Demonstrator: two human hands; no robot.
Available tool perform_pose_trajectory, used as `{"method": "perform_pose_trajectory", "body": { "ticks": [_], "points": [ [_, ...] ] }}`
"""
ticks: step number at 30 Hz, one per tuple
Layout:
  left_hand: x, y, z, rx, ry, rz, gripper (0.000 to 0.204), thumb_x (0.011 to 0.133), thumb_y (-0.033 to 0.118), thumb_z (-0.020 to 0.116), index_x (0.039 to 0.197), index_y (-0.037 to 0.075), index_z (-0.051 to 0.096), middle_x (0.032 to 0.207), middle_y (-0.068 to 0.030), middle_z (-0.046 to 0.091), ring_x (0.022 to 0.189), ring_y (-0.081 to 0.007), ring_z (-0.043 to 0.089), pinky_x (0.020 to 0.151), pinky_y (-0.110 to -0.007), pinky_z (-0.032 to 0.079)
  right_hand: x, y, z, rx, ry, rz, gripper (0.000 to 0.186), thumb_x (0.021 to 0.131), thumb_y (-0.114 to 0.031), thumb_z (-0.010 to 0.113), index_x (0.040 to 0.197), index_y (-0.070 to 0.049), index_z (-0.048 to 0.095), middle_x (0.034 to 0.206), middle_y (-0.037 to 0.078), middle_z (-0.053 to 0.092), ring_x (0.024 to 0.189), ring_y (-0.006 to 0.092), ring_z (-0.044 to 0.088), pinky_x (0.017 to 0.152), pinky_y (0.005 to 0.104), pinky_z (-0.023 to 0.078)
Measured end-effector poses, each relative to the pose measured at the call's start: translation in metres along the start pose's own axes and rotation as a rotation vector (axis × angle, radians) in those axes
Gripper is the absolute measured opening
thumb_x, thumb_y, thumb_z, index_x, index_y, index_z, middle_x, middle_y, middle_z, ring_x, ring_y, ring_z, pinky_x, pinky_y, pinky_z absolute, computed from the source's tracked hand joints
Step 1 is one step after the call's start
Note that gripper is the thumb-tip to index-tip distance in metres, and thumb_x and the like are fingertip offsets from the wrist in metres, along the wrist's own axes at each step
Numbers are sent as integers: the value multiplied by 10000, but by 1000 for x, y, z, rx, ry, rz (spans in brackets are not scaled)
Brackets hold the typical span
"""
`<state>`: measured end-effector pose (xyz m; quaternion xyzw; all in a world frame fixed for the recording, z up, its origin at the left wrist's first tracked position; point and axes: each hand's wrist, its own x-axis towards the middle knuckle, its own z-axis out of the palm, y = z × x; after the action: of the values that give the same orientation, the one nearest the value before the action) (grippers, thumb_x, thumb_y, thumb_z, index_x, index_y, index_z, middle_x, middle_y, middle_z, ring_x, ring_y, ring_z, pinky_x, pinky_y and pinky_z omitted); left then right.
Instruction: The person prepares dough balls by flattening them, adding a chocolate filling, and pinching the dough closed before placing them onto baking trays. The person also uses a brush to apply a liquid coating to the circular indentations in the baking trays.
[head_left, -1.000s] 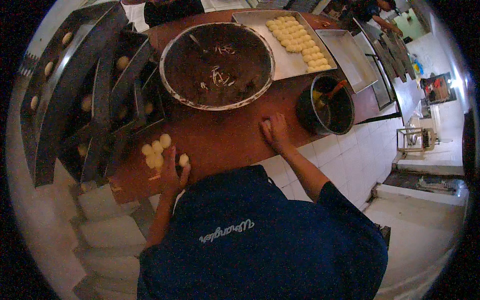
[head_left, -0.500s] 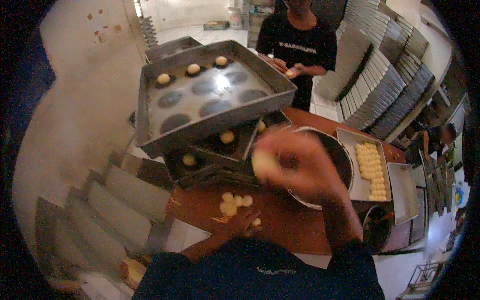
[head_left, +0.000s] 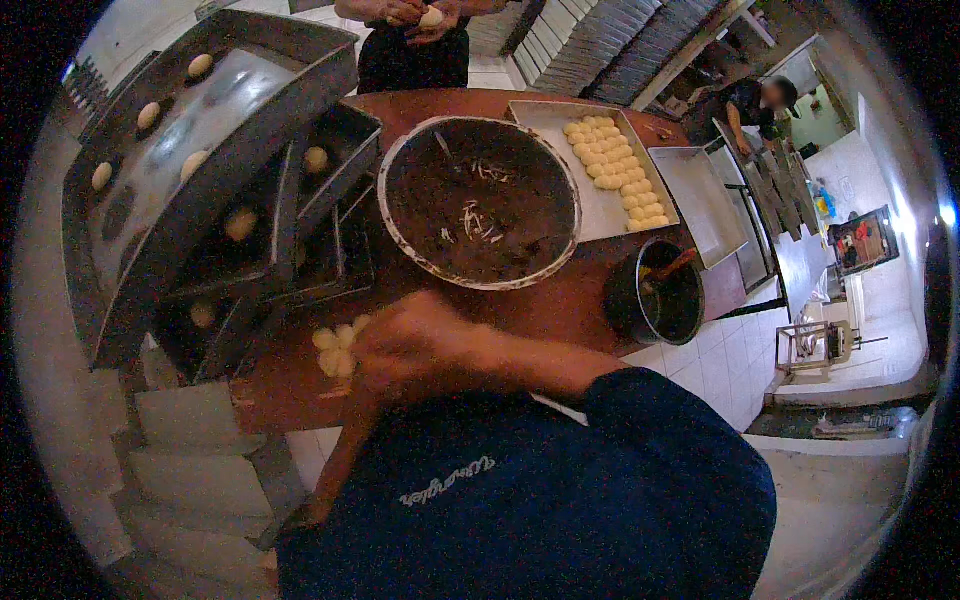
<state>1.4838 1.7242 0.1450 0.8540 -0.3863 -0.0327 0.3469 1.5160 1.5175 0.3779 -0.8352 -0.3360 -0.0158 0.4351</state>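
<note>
My right hand [head_left: 425,330], blurred by motion, reaches across over the small cluster of pale dough balls [head_left: 334,355] at the table's near-left part. My left hand [head_left: 368,392] is mostly hidden beneath it, its forearm coming up from below. What either holds cannot be made out. To the left, stacked metal trays [head_left: 345,55] hold spaced dough balls [head_left: 200,65]. Beyond my hands sits a wide round basin [head_left: 410,262] of dark brown mixture.
On the brown table [head_left: 280,400], a tray [head_left: 530,120] of packed dough pieces, an empty tray [head_left: 690,190] and a dark pot [head_left: 625,300] stand rightward. A co-worker's hands [head_left: 430,25] hold dough across the table; another person [head_left: 745,110] works at back right beside stacked pans [head_left: 590,45].
My right hand, raised with a dough ball by the trays half a second ago, is now down over the cluster beside my left. The top tray shows one more ball. The view has tilted down.
</note>
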Motion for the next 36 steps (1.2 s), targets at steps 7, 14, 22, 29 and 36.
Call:
{"method": "perform_pose_trajectory", "body": {
  "ticks": [7,14,22,29,36],
  "points": [
    [64,69,1,-467,-256,58,476,912,80,619,1381,71,542,1359,-201,577,1236,-387,564,1100,-437,424,-116,149,-155,-978,-410,845,206,823,-218,615,891,-94,765,967,157,741,929,353,725,708,487,590],
    [149,81,80,8,-390,70,842,940,341,597,1598,128,117,1476,-305,405,1359,-494,392,1111,-563,363,-116,193,-168,-953,-609,626,215,814,-191,640,975,-101,749,965,162,733,907,382,713,733,503,576],
    [136,60,88,-59,-355,125,897,879,507,629,1575,101,234,1555,-280,312,1422,-481,309,1129,-662,256,-102,165,-147,-544,-544,528,227,788,-248,714,800,-23,683,797,198,691,774,411,677,658,483,542],
    [135,94,62,26,-455,18,817,871,502,639,1522,93,361,1569,-241,312,1430,-473,303,1151,-646,238,-123,174,-187,86,-837,523,262,836,-142,602,1013,-5,739,678,27,641,599,126,572,541,348,462],
    [105,21,128,-34,-516,669,695,876,381,635,1466,65,448,1560,-206,352,1416,-382,370,1199,-516,240,-141,108,-162,440,42,652,314,912,-168,596,1138,14,717,785,2,641,683,59,540,586,241,423]
  ]
}}
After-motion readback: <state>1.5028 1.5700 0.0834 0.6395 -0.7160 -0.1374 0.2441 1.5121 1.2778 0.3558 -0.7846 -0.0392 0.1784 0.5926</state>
